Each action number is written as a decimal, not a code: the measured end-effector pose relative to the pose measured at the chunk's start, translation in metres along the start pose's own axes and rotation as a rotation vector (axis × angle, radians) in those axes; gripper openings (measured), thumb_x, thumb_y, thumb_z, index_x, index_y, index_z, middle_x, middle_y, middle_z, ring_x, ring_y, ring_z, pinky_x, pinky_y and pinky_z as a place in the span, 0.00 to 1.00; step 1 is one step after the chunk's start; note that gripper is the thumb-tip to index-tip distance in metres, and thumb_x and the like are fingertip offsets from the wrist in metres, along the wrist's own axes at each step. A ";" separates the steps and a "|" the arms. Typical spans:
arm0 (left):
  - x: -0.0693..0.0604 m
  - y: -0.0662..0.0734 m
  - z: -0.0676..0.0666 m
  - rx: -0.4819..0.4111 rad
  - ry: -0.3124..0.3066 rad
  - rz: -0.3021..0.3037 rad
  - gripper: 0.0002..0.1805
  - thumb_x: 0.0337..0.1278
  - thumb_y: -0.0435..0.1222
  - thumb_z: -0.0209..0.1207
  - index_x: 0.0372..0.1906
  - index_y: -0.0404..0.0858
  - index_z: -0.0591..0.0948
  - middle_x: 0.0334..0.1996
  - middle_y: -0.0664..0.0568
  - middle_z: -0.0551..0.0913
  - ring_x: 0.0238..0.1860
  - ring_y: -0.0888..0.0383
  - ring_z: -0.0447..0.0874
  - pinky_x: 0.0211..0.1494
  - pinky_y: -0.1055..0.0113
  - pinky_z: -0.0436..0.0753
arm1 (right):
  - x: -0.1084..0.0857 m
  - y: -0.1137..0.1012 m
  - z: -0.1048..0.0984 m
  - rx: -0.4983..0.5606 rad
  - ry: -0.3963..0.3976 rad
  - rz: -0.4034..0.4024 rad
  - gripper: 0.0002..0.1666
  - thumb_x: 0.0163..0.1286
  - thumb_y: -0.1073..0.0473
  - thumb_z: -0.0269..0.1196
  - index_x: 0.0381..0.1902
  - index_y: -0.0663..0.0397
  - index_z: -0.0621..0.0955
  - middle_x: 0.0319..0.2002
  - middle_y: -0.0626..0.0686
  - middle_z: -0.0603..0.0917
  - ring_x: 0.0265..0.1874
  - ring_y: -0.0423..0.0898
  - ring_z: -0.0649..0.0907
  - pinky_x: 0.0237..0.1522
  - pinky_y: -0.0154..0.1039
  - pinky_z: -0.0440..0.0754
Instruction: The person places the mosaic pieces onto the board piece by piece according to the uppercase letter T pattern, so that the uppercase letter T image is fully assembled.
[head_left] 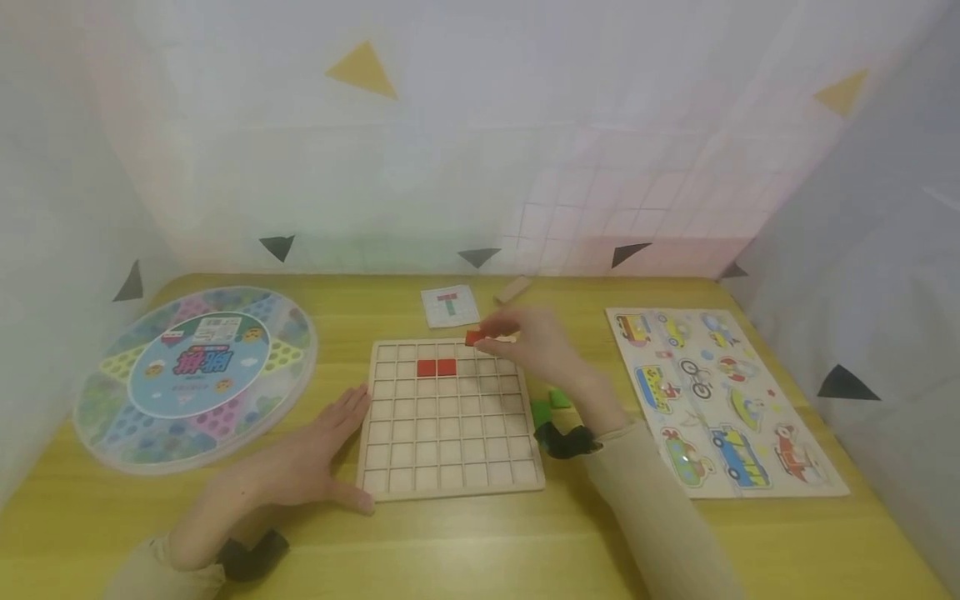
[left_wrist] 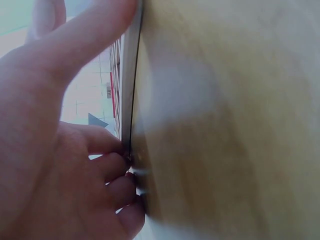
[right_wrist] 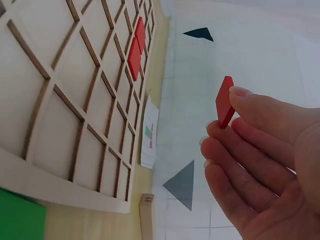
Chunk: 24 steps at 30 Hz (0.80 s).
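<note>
A wooden grid board (head_left: 450, 429) lies in the middle of the table, with two red square tiles (head_left: 437, 367) side by side in its second row from the far edge. Over the board's far edge my right hand (head_left: 528, 337) pinches another red square tile (right_wrist: 225, 102) between thumb and fingertips, held clear of the grid. My left hand (head_left: 307, 458) rests at the board's left side, fingers and thumb spread and touching its edge. Green tiles (head_left: 559, 398) lie right of the board, partly hidden by my right wrist.
Behind the board sit a pattern card (head_left: 449, 307) with a red and green T shape and a small wooden block (head_left: 513, 290). On the left is a round Chinese checkers box (head_left: 292, 383); a vehicle puzzle board (head_left: 705, 425) lies on the right.
</note>
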<state>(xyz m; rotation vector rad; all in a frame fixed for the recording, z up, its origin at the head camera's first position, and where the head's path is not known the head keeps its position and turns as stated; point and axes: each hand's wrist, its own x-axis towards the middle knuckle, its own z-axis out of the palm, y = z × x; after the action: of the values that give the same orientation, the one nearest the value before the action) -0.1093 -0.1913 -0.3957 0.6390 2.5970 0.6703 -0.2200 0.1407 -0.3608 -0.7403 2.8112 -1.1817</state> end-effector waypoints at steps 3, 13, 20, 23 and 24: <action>0.000 -0.001 0.001 -0.003 0.003 0.002 0.74 0.35 0.71 0.67 0.80 0.36 0.43 0.81 0.39 0.37 0.79 0.34 0.37 0.77 0.36 0.49 | 0.000 -0.001 0.004 0.003 -0.007 -0.007 0.14 0.66 0.52 0.70 0.48 0.49 0.87 0.44 0.47 0.89 0.46 0.45 0.86 0.52 0.46 0.85; 0.000 0.000 0.001 -0.005 0.005 0.012 0.74 0.36 0.69 0.68 0.80 0.34 0.44 0.80 0.38 0.38 0.79 0.34 0.37 0.77 0.36 0.49 | 0.003 -0.004 0.025 -0.051 -0.079 -0.018 0.15 0.68 0.53 0.68 0.50 0.53 0.87 0.46 0.49 0.89 0.47 0.46 0.86 0.53 0.44 0.84; -0.001 0.000 0.001 -0.010 0.001 -0.002 0.74 0.36 0.70 0.68 0.80 0.35 0.43 0.81 0.38 0.38 0.79 0.34 0.37 0.77 0.36 0.49 | 0.002 -0.003 0.031 -0.028 -0.087 0.024 0.17 0.68 0.56 0.68 0.51 0.58 0.86 0.47 0.52 0.89 0.48 0.49 0.85 0.55 0.46 0.84; -0.001 0.000 0.001 -0.010 0.000 -0.003 0.74 0.36 0.70 0.68 0.80 0.35 0.44 0.81 0.39 0.37 0.79 0.35 0.37 0.77 0.36 0.49 | 0.003 0.004 0.034 -0.015 -0.088 0.035 0.16 0.67 0.56 0.69 0.50 0.57 0.87 0.47 0.51 0.89 0.48 0.49 0.86 0.54 0.46 0.84; -0.001 0.000 0.001 -0.011 0.001 -0.002 0.74 0.36 0.70 0.68 0.80 0.35 0.44 0.81 0.39 0.37 0.79 0.35 0.37 0.77 0.36 0.49 | 0.003 0.007 0.034 -0.013 -0.087 0.035 0.15 0.67 0.56 0.69 0.49 0.57 0.87 0.46 0.51 0.89 0.48 0.48 0.86 0.54 0.46 0.84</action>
<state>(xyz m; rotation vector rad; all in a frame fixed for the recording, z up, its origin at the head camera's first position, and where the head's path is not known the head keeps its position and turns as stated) -0.1082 -0.1915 -0.3962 0.6323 2.5929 0.6833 -0.2197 0.1204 -0.3896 -0.7215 2.7520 -1.1002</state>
